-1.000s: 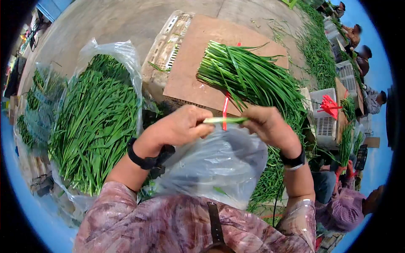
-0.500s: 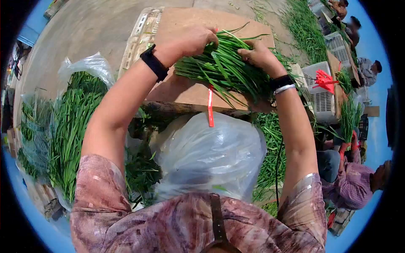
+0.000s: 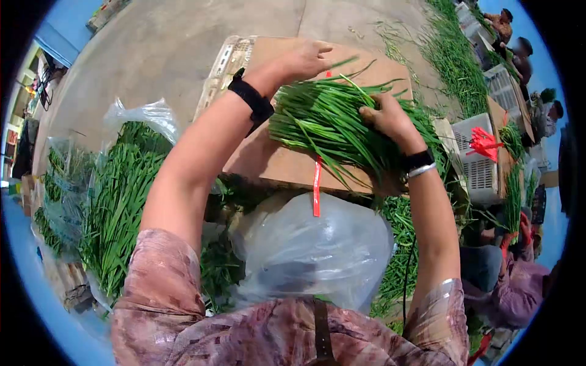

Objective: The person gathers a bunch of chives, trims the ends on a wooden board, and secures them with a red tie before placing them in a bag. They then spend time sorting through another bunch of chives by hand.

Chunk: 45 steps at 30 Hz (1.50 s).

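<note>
A loose bunch of long green chives [image 3: 323, 116] lies across a brown board [image 3: 262, 161]. My right hand [image 3: 394, 124] is closed on the right part of the bunch, thumb on top. Beyond the bunch, my left hand [image 3: 308, 60] is raised off it with fingers pinched; a single blurred green blade [image 3: 345, 62] sticks out from the fingertips. A red strip [image 3: 317, 189] runs under the bunch, its near end hanging over the board's front edge and its far end showing behind the leaves.
A clear plastic bag [image 3: 317, 250] bulges between me and the board. Bagged greens [image 3: 125, 201] stand at left. At right are a white crate [image 3: 479, 165], a cluster of red strips [image 3: 484, 143] and a seated person [image 3: 519, 287] holding greens. Cut greens [image 3: 455, 67] cover the ground behind.
My left hand has lifted away from the bunch, with a blade at its fingertips. My right hand keeps its hold. The whole view has shifted slightly, so the scene sits lower and further right.
</note>
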{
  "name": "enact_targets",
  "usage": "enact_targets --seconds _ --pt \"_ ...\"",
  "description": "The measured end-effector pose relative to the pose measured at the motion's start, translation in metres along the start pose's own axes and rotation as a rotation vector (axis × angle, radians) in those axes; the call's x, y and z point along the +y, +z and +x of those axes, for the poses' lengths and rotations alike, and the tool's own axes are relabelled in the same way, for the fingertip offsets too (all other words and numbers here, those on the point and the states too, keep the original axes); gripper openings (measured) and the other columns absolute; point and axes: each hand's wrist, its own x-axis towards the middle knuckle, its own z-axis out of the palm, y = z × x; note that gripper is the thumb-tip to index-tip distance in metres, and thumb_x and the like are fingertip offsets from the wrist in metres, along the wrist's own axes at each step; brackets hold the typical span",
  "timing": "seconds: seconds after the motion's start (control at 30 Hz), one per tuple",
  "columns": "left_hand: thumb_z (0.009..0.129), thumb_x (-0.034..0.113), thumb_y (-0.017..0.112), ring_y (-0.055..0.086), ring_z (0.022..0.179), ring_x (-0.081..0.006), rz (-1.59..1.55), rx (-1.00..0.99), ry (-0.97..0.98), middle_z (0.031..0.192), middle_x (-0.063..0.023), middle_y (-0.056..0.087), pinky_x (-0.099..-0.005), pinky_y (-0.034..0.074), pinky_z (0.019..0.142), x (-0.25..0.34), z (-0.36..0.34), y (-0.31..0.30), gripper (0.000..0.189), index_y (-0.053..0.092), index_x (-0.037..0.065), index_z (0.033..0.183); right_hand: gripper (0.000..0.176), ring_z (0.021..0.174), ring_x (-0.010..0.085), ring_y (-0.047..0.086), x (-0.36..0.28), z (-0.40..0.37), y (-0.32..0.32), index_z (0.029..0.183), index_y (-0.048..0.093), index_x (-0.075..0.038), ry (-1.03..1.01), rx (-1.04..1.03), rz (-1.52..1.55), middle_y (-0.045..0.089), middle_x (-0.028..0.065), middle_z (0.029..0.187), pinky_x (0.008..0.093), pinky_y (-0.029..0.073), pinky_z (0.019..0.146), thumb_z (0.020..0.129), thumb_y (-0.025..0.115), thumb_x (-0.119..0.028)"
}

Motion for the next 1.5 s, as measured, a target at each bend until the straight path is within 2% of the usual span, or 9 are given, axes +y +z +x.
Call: enact_targets --seconds 0.17,0.37,0.57,0.93,1.07,1.1,1.23,1.4,1.5 --pt "0.091 0.031 0.047 0.055 0.111 -0.0324 0.286 -0.017 0.033 0.121 -0.0231 0.056 -0.0358 0.042 0.094 -0.032 0.011 0.007 0.048 0.051 -0.003 0.124 0.026 0.056 0.0052 0.043 -0.012 -0.011 0.001 0.106 0.057 0.003 0.042 -0.025 0.193 0.053 -0.002 0.067 0.0214 0.037 0.05 0.088 0.058 -0.015" --pt "0.091 0.021 0.046 0.058 0.092 -0.0422 0.186 -0.305 0.184 0.097 -0.0272 0.061 -0.0451 0.045 0.081 -0.037 0.007 0.047 0.031 0.056 -0.002 0.11 0.034 0.055 0.0074 0.048 -0.027 -0.033 -0.024 0.118 0.05 0.002 0.115 0.093 0.334 0.056 0.0011 0.07 0.0213 0.038 0.048 0.09 0.055 -0.018" --pt "0.095 0.034 0.04 0.059 0.092 -0.04 -0.103 -0.009 0.42 0.102 -0.028 0.06 -0.0434 0.046 0.081 -0.07 0.008 0.07 0.044 0.056 -0.004 0.109 0.025 0.061 0.0244 0.058 -0.054 -0.068 -0.084 0.102 0.053 0.001 -0.099 0.362 -0.116 0.06 0.0127 0.071 0.036 0.046 0.058 0.09 0.052 -0.021" --pt "0.093 0.049 0.043 0.047 0.122 -0.0255 -0.621 0.041 -0.189 0.131 -0.0156 0.051 -0.0383 0.036 0.1 -0.037 -0.019 -0.029 0.06 0.042 0.007 0.136 0.016 0.075 0.0382 0.061 -0.103 -0.027 0.009 0.091 0.063 0.0 -0.348 0.148 -0.477 0.062 0.023 0.078 0.0431 0.048 0.067 0.079 0.06 -0.011" --pt "0.093 0.047 0.045 0.056 0.107 -0.0224 -0.511 0.111 -0.202 0.116 -0.013 0.06 -0.037 0.044 0.089 -0.04 -0.035 -0.055 0.051 0.057 0.004 0.117 0.009 0.071 0.0391 0.062 -0.086 -0.001 0.054 0.079 0.062 -0.005 -0.4 0.232 -0.623 0.062 0.0194 0.074 0.047 0.051 0.064 0.081 0.055 -0.011" --pt "0.091 0.041 0.046 0.053 0.074 -0.0146 -0.464 0.174 -0.14 0.083 -0.0031 0.06 -0.0299 0.044 0.066 -0.046 -0.038 -0.059 0.038 0.061 0.006 0.09 0.008 0.071 0.037 0.062 -0.089 -0.004 0.06 0.081 0.062 -0.006 -0.37 0.265 -0.719 0.062 0.0185 0.076 0.0461 0.051 0.062 0.081 0.055 -0.01" --pt "0.088 0.045 0.057 0.059 0.091 -0.0147 -0.422 0.181 0.074 0.096 -0.0057 0.065 -0.0289 0.047 0.081 -0.05 -0.109 -0.116 0.049 0.061 0.002 0.111 0.034 0.082 0.036 0.062 -0.086 -0.015 0.054 0.108 0.059 -0.009 -0.421 0.279 -0.735 0.06 0.0189 0.102 0.0443 0.051 0.065 0.076 0.068 -0.018" --pt "0.086 0.047 0.058 0.056 0.105 -0.0327 0.053 -0.011 -0.288 0.124 -0.0168 0.055 -0.0464 0.045 0.09 -0.025 -0.261 -0.203 0.06 0.049 0.007 0.131 0.029 0.095 0.0335 0.059 -0.107 -0.047 0.038 0.112 0.057 -0.004 -0.492 0.304 -0.491 0.058 0.0151 0.107 0.0382 0.048 0.079 0.084 0.062 -0.012" --pt "0.089 0.039 0.059 0.058 0.093 -0.0125 -0.033 0.108 -0.453 0.1 -0.0056 0.065 -0.0268 0.047 0.081 -0.024 -0.366 -0.214 0.048 0.058 0.0 0.118 0.029 0.092 0.028 0.061 -0.1 -0.056 0.036 0.112 0.057 -0.001 -0.578 0.229 -0.44 0.06 0.016 0.101 0.0346 0.048 0.08 0.085 0.061 -0.01"
